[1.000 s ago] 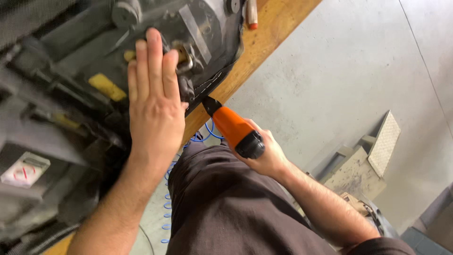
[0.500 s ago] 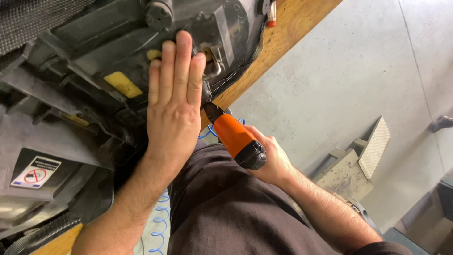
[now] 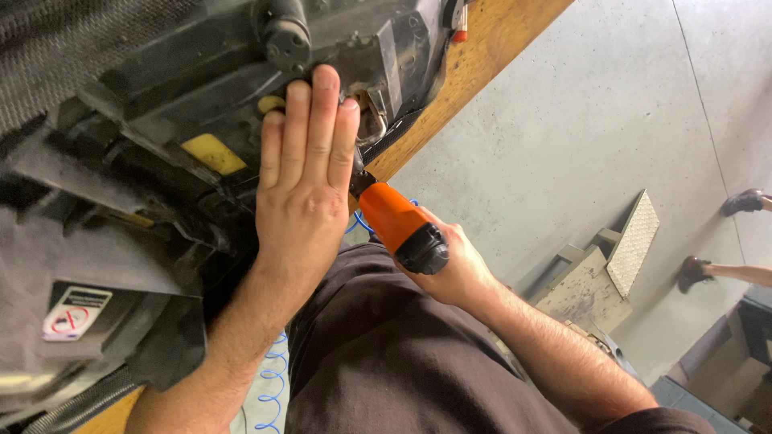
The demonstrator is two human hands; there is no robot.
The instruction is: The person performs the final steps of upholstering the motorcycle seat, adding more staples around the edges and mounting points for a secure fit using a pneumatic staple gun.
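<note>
The orange power tool (image 3: 400, 226) sits near the middle of the view, its nose pointing toward eleven o'clock into the underside of a big black assembly (image 3: 161, 120) of plastic and metal. Its black rear cap faces the camera. The tip is hidden behind the left hand, so where exactly it meets the assembly cannot be told.

The right hand (image 3: 454, 269) is wrapped closed around the tool's body from the four o'clock side, fingers curled under it. The left hand (image 3: 304, 201) lies flat and spread-free, fingers together and straight, palm pressed on the black assembly just beside the tool at its nine o'clock. Its fingertips reach toward twelve o'clock, touching a yellow tab (image 3: 272, 104) and the area near a round black knob (image 3: 283, 32). The two hands are close but not touching.

Another yellow patch (image 3: 211, 153) shows at nine o'clock from the left hand. A white warning sticker (image 3: 75, 312) is on the grey part at the lower left. The assembly rests on a wooden bench (image 3: 490, 40) whose edge runs toward one o'clock. A blue coiled hose (image 3: 269, 386) hangs at six o'clock beside the person's dark shirt (image 3: 386, 370). On the grey floor (image 3: 579, 120) at three o'clock stands a small metal step (image 3: 611, 265), and another person's shoes (image 3: 744, 201) show at the right edge.
</note>
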